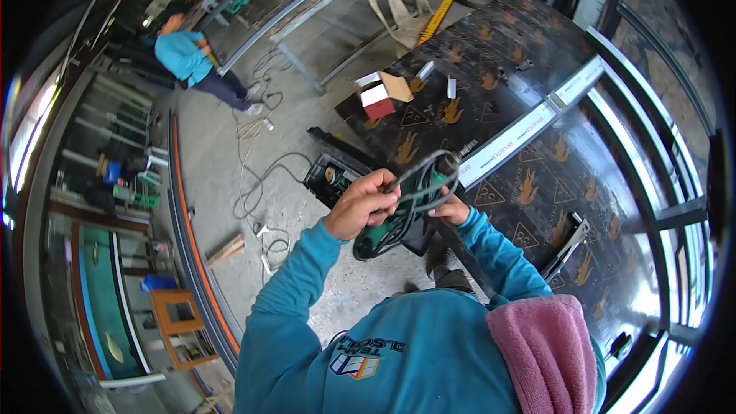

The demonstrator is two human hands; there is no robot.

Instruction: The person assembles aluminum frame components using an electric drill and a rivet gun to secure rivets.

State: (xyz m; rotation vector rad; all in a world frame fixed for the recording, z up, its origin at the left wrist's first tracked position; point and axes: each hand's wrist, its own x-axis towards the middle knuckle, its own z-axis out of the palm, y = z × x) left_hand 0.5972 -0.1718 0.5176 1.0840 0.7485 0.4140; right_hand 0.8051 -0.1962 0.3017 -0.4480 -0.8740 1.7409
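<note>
Between my hands is a green power tool point(373, 239) with a dark power cord point(418, 201) looped around it; its exact kind is hidden by the loops. My left hand point(363, 204) is closed, pinching the cord near the top of the loops. On the other side, my right hand point(452, 209) has its fingers wrapped round the green tool and cord from below, partly hidden. Just beyond my left hand, an open black tool case point(334, 178) stands beside the table.
The black patterned table point(491, 107) carries a labelled metal profile point(510, 140), an open red-and-white box point(377, 96) and a metal hand tool point(566, 248). Cables point(257, 192) trail over the floor. Farther back stand a plastic chair point(397, 8) and another person point(184, 54).
</note>
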